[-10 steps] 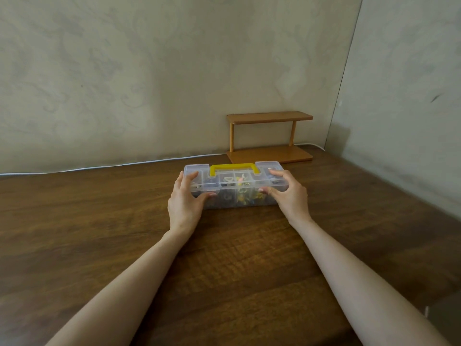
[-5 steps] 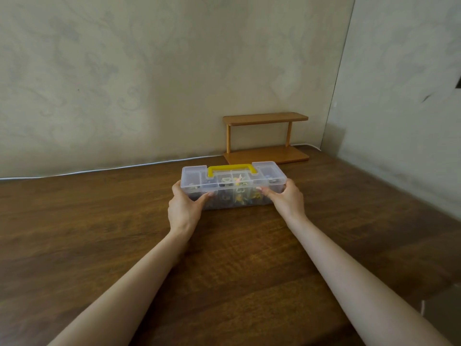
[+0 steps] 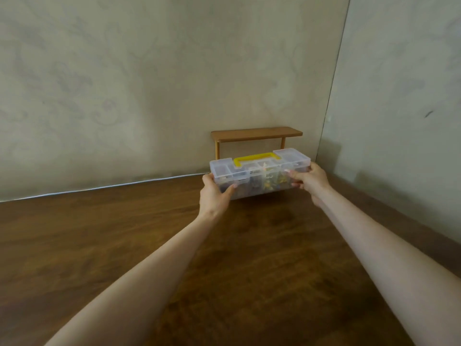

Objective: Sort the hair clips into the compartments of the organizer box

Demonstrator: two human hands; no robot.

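The left hand [image 3: 214, 193] and right hand [image 3: 310, 179] grip the ends of the closed organizer box [image 3: 259, 171], seemingly just above the tabletop [image 3: 224, 258]; it looks light, stiff and slick, best taken by its ends or yellow handle [image 3: 257, 157]

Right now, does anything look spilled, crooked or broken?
Nothing stands out. The organizer box is closed, gripped at its ends by the left hand and right hand; nothing looks spilled or cracked.
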